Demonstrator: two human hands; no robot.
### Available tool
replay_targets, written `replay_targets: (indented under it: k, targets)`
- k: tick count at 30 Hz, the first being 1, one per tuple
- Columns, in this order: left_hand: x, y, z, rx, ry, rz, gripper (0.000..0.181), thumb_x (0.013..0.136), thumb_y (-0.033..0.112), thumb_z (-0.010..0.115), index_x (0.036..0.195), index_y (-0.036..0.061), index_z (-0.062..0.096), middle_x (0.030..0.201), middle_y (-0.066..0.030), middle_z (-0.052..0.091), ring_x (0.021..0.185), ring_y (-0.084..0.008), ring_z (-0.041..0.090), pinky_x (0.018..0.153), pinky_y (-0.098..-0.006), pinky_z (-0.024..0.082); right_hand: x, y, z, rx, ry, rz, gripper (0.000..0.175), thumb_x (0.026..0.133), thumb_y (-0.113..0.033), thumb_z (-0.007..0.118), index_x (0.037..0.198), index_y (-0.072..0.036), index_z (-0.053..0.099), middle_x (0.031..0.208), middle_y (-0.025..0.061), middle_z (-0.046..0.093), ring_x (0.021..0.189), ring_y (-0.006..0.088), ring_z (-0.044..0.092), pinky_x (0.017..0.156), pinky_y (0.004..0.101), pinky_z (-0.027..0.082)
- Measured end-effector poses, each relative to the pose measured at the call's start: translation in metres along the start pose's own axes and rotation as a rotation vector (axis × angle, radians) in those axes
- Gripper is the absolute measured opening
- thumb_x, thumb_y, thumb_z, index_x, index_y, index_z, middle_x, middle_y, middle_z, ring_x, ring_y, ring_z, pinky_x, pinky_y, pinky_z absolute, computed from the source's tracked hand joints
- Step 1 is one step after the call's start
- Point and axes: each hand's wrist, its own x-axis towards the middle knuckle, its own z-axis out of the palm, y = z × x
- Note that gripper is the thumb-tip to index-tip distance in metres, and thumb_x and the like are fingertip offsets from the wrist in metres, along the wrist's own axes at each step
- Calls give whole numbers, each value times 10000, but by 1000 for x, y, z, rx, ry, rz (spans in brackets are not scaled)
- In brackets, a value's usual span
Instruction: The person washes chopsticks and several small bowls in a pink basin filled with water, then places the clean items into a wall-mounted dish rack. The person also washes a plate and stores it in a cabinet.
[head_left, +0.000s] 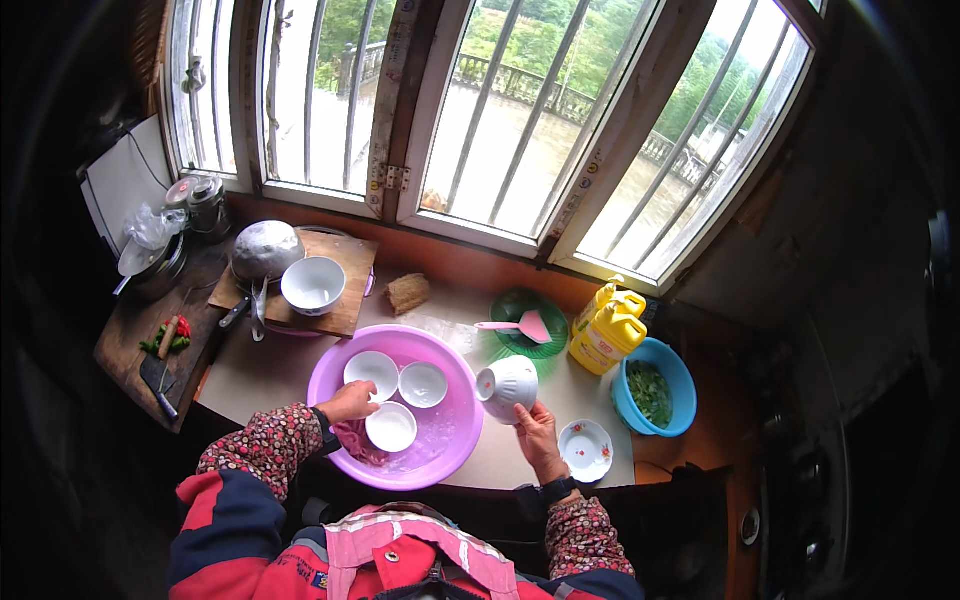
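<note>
A pink plastic basin (469, 442) of sudsy water stands before me with a pinkish cloth (358, 444) in it. Three white bowls sit inside: one at the upper left (369, 367), one at the right (424, 384) and one lower down (391, 427). Over the basin's left side, my left hand (349, 401) has its fingertips at the near rim of the upper-left bowl; whether it grips that rim is unclear. My right hand (536, 435) holds a fluted white bowl (508, 386) by its rim, tilted with the foot toward the upper left, just beyond the basin's right edge.
A floral plate (585, 451) lies right of my right hand, near a blue basin (690, 405) of greens and yellow jugs (607, 341). Behind are a green dish (555, 322) with a pink scraper (534, 327) and a loofah (407, 293). Leftward, a cleaver (159, 386) lies near a cutting board (352, 259).
</note>
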Motion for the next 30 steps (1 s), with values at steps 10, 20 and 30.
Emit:
replay_targets:
  k: [10,20,30]
  targets:
    - [0,23,6,115,-45,11,331,689,98,653,947,-62,521,907,-285,582,873,-388,595,759,-435,487,-15,61,-73,-1539,54,-218,81,807,-153,573,784,-76,579,704,164,606,689,360,603,607,441,479]
    - [-14,9,21,177,-214,-76,390,672,35,626,994,-105,457,827,-281,607,851,-409,607,745,-432,492,-17,90,-88,-1827,-78,-345,76,727,-44,520,735,-62,594,718,101,632,709,295,613,658,397,492]
    - [-18,16,40,50,-91,-169,372,676,44,639,945,-150,470,761,-268,629,724,-360,657,617,-394,544,-7,42,-41,-1595,-84,-530,214,716,-78,630,928,-55,630,869,122,637,812,313,599,770,402,460]
